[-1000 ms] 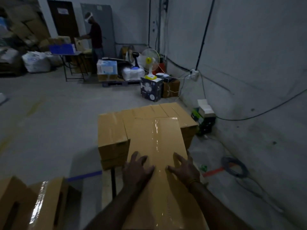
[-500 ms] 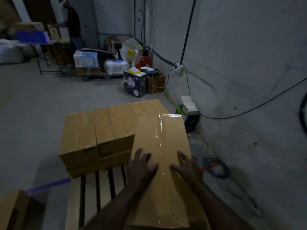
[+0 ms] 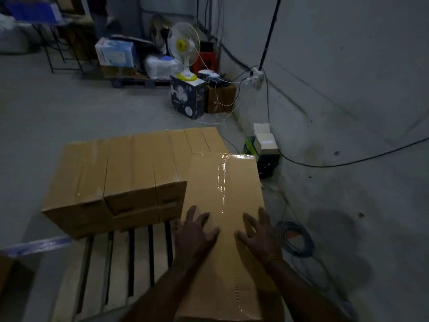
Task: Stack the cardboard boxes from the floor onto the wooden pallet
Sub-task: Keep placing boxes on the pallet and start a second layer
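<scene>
Both hands are flat on top of a long tan cardboard box (image 3: 222,205) with a shiny tape strip down its middle, left hand (image 3: 194,231) and right hand (image 3: 261,235) side by side, fingers (image 3: 204,218) spread. It sits on the slatted wooden pallet (image 3: 116,270), right beside a stack of tan cardboard boxes (image 3: 120,180). A white and yellow table fan (image 3: 184,48) stands on a dark carton by the grey wall.

Two bare forearms come up from the bottom edge of the view, uncovered by any sleeve as far as can be seen. The left hand (image 3: 196,231) wears nothing, no glove and no ring that can be made out. The right hand (image 3: 261,235) is also gloveless, and just below it a thin yellowish thread band (image 3: 272,260) circles the wrist.
</scene>
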Motion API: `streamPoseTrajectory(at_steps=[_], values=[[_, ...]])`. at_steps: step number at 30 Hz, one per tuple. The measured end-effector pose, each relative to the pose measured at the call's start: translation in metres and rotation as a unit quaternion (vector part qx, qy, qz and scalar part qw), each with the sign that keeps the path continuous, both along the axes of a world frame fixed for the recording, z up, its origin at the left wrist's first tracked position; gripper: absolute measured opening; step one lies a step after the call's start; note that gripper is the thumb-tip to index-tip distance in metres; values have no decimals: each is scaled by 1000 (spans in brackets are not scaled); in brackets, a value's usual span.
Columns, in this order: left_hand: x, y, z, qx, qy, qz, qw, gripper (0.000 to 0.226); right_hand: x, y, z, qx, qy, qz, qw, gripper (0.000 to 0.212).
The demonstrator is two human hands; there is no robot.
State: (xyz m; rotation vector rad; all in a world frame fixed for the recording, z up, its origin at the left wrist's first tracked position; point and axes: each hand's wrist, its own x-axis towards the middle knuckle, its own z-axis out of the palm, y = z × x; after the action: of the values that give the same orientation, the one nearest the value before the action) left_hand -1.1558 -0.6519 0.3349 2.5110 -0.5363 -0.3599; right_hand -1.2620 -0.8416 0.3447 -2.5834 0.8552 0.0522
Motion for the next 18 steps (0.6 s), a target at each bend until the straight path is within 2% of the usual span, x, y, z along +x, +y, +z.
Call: streamPoseTrajectory(at_steps=[6, 10, 14, 18], values=[[-10, -91, -33, 43, 32, 61, 997, 73, 12, -102, -38, 40, 31, 65, 997, 72], [-16, -155, -75, 82, 76, 113, 987, 75, 21, -172, -85, 95, 60, 108, 988, 74], [-5, -203, -144, 128, 105, 135, 977, 79, 35, -220, -158, 108, 83, 111, 984, 73], [7, -232, -243, 140, 113, 143, 973, 75, 52, -246, -252, 113, 109, 105, 982, 72]])
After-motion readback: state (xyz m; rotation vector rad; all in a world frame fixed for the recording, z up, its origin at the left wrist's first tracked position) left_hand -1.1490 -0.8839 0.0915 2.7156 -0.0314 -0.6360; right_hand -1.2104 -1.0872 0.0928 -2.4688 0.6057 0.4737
